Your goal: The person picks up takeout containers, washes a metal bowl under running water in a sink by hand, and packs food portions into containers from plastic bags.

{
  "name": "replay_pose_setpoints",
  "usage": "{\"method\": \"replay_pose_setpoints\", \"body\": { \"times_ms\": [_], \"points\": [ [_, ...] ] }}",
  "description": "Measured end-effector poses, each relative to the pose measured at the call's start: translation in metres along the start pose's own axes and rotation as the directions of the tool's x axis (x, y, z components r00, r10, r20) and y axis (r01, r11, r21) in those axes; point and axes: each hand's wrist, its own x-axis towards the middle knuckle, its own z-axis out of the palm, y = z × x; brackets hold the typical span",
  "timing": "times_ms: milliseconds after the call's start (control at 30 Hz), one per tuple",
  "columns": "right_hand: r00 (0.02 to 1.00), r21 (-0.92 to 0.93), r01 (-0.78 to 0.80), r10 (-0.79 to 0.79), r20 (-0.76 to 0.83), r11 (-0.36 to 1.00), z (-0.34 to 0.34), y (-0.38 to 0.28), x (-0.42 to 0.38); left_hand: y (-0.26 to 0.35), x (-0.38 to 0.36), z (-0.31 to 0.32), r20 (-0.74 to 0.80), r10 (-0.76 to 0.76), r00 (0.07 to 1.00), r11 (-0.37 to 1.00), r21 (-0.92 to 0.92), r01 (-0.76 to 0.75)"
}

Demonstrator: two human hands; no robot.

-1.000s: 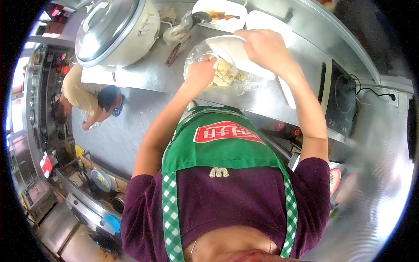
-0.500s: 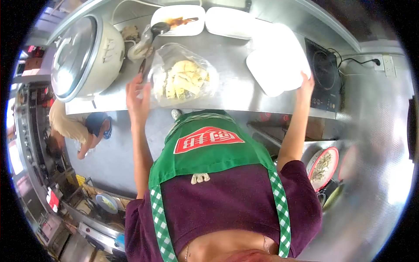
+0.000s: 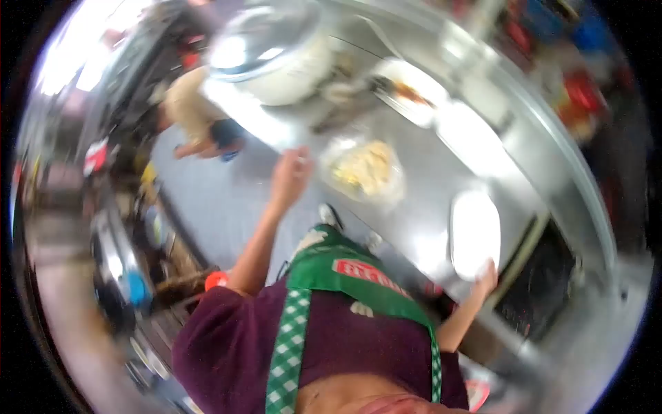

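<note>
My right hand (image 3: 487,277) is at the near end of a white oval tray (image 3: 476,233) and grips its edge, at the right of the counter. My left hand (image 3: 293,172) is raised off the counter's front edge, left of a clear plastic bag (image 3: 365,171) with pale yellow food in it; blur hides how its fingers are set. Beyond the bag lies a white tray with brown sauce (image 3: 412,93), a dark spoon at its left end. Another white tray (image 3: 470,138) stands beside that one.
A large cooker with a glass lid (image 3: 276,58) stands at the counter's far left. Right of my tray is a black induction hob (image 3: 534,283). Another person (image 3: 196,114) bends low at the left, past the counter. Metal kitchen equipment (image 3: 114,255) lines the left side.
The view has swung and blurred, so the counter now slants down to the right. My left hand has moved away from the bag's side. My right hand is still at the white tray.
</note>
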Motion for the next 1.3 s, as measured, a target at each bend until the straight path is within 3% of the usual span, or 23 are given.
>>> {"method": "replay_pose_setpoints", "body": {
  "times_ms": [33, 67, 100, 133, 200, 233, 267, 300, 367, 400, 433, 600, 633, 800, 867, 933, 1000, 1067, 1133, 1200, 1267, 1300],
  "points": [
    [0.946, -0.039, 0.282, -0.271, 0.176, 0.959, -0.011, 0.015, 0.016, 0.006, -0.006, -0.003, -0.025, -0.042, 0.999, 0.998, -0.052, 0.041],
    [0.977, -0.095, 0.174, -0.159, 0.142, 0.980, -0.005, 0.003, 0.015, 0.005, -0.012, -0.008, -0.029, -0.015, 0.999, 1.000, 0.002, 0.015],
    [0.975, -0.062, 0.205, -0.198, 0.102, 0.977, -0.010, 0.018, 0.033, 0.023, -0.014, -0.019, -0.008, -0.123, 0.992, 0.992, 0.017, 0.123],
    [0.979, -0.237, 0.199, -0.179, 0.103, 0.951, -0.025, 0.045, 0.072, 0.021, -0.018, -0.027, -0.007, -0.166, 0.986, 0.986, 0.004, 0.166],
    [0.960, -0.293, 0.271, -0.279, 0.016, 0.917, -0.015, 0.036, 0.070, 0.017, -0.031, -0.048, -0.029, -0.219, 0.975, 0.976, -0.006, 0.219],
    [0.880, -0.383, 0.437, -0.474, -0.004, 0.814, -0.008, 0.024, 0.059, 0.013, -0.037, -0.057, -0.054, -0.229, 0.972, 0.973, -0.001, 0.229],
    [0.878, -0.382, 0.449, -0.478, 0.021, 0.808, -0.003, 0.008, 0.049, 0.010, -0.044, -0.065, -0.074, -0.237, 0.969, 0.971, 0.001, 0.238],
    [0.912, -0.294, 0.324, -0.380, -0.156, 0.899, 0.011, -0.007, 0.037, 0.004, -0.053, -0.074, -0.106, -0.245, 0.964, 0.969, 0.007, 0.247],
    [0.820, -0.361, 0.531, -0.573, -0.012, 0.767, 0.033, -0.029, 0.031, -0.010, -0.077, -0.090, -0.161, -0.269, 0.950, 0.961, 0.014, 0.275],
    [0.898, -0.319, 0.407, -0.438, -0.032, 0.856, 0.056, -0.052, 0.004, -0.016, -0.090, -0.102, -0.182, -0.281, 0.942, 0.956, 0.029, 0.291],
    [0.885, -0.271, 0.457, -0.463, 0.046, 0.847, 0.075, -0.062, 0.000, -0.022, -0.103, -0.113, -0.206, -0.297, 0.933, 0.949, 0.042, 0.311],
    [0.599, -0.198, 0.798, -0.716, 0.357, 0.569, 0.196, -0.114, -0.098, -0.046, -0.203, -0.199, -0.363, -0.512, 0.778, 0.832, 0.014, 0.554],
    [0.574, -0.151, 0.808, -0.703, 0.420, 0.569, 0.218, -0.113, -0.111, -0.059, -0.231, -0.217, -0.410, -0.546, 0.731, 0.803, -0.006, 0.597],
    [0.211, 0.002, 0.964, -0.767, 0.605, 0.267, 0.295, -0.080, -0.271, -0.092, -0.400, -0.332, -0.590, -0.705, 0.393, 0.599, -0.199, 0.776],
    [0.183, 0.082, 0.941, -0.698, 0.692, 0.328, 0.296, -0.059, -0.382, -0.089, -0.476, -0.366, -0.642, -0.725, 0.250, 0.511, -0.258, 0.820],
    [0.170, 0.169, 0.860, -0.583, 0.794, 0.481, 0.304, -0.034, -0.452, -0.115, -0.571, -0.379, -0.658, -0.753, -0.014, 0.547, -0.637, 0.543],
    [0.147, 0.232, 0.690, -0.447, 0.883, 0.685, 0.322, -0.008, -0.504, -0.087, -0.628, -0.413, -0.559, -0.756, -0.340, 0.437, -0.818, 0.373],
    [0.008, 0.298, 0.692, -0.420, 0.907, 0.658, 0.334, 0.002, -0.552, -0.084, -0.707, -0.425, -0.425, -0.720, -0.548, 0.470, -0.880, 0.065],
    [-0.148, 0.334, 0.650, -0.318, 0.937, 0.682, 0.347, 0.012, -0.588, -0.079, -0.787, -0.437, -0.443, -0.625, -0.643, 0.624, -0.779, -0.071],
    [-0.289, 0.413, 0.642, -0.296, 0.911, 0.646, 0.359, 0.021, -0.616, -0.061, -0.839, -0.459, -0.392, -0.530, -0.752, 0.786, -0.560, -0.262],
    [-0.393, 0.518, 0.566, -0.342, 0.854, 0.641, 0.373, 0.039, -0.641, -0.041, -0.875, -0.485, -0.336, -0.401, -0.852, 0.816, -0.554, -0.166],
    [-0.419, 0.521, 0.551, -0.324, 0.848, 0.652, 0.370, 0.041, -0.656, -0.032, -0.884, -0.496, -0.370, -0.382, -0.847, 0.841, -0.518, -0.153]
  ]
}}
